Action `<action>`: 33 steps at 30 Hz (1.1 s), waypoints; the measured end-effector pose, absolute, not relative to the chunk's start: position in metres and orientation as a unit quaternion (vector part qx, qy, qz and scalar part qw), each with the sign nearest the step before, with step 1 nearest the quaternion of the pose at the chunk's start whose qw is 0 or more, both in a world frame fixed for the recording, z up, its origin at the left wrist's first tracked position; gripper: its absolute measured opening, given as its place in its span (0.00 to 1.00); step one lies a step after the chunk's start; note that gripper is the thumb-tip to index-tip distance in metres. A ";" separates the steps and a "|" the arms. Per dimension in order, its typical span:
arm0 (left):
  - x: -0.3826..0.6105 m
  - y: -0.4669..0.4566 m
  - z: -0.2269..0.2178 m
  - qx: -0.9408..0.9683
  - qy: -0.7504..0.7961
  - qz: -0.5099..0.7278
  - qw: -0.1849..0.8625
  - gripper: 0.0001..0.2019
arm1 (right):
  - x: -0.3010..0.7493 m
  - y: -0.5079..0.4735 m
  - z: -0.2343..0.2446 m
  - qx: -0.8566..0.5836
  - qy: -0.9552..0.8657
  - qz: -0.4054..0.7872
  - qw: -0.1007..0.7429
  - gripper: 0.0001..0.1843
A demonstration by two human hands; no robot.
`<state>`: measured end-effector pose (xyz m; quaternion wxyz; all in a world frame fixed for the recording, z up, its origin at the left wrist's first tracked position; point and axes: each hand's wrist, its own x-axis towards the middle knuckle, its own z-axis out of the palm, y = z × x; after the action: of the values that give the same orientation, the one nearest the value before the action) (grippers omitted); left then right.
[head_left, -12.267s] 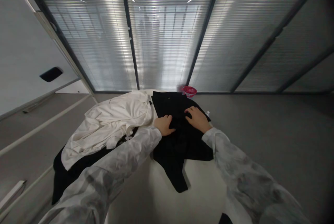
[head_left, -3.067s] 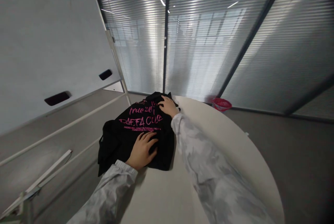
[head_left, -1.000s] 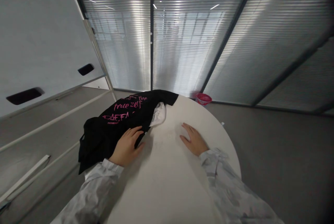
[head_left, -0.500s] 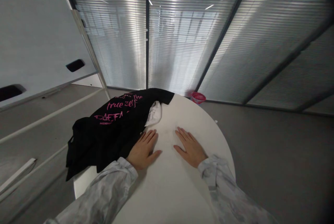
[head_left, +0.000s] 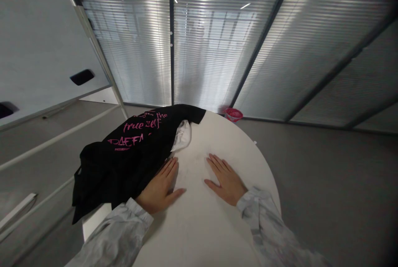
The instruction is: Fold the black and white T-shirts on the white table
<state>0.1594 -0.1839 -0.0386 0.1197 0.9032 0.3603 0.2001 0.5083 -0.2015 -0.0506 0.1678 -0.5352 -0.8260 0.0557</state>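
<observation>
My left hand (head_left: 159, 188) is open beside the right edge of a black T-shirt (head_left: 130, 167), fingers stretched forward and thumb apart; it holds nothing. The T-shirt, printed with pink lettering, lies rumpled over the left part of a white round table (head_left: 199, 225) and hangs past its edge. My right hand (head_left: 226, 180) rests open and palm down on the bare tabletop, thumb pointing left. A crumpled white piece (head_left: 183, 135), perhaps cloth or paper, sticks out from the T-shirt's right side, beyond my left hand.
A pink basket (head_left: 233, 114) stands on the floor behind the table. Glass partitions with blinds (head_left: 211, 51) rise at the back. At left are a white board (head_left: 40, 43) and pale metal rails (head_left: 62, 136).
My left hand has moved a little left and down, closer against the T-shirt. My right hand stays nearly in place. The view has shifted slightly.
</observation>
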 end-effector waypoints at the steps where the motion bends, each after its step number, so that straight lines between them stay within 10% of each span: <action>1: 0.161 -0.184 -0.038 0.901 0.368 0.199 0.115 0.44 | 0.508 -0.202 -0.051 -0.534 -0.827 0.057 0.168 0.46; 33: 0.177 -0.202 -0.037 0.908 0.371 0.179 0.078 0.49 | 0.498 -0.225 -0.046 -0.534 -0.841 0.017 0.087 0.53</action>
<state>0.1770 -0.2016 -0.0371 0.0781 0.9079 0.3707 0.1794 0.4985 -0.2254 -0.0455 0.0866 -0.5340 -0.8409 0.0165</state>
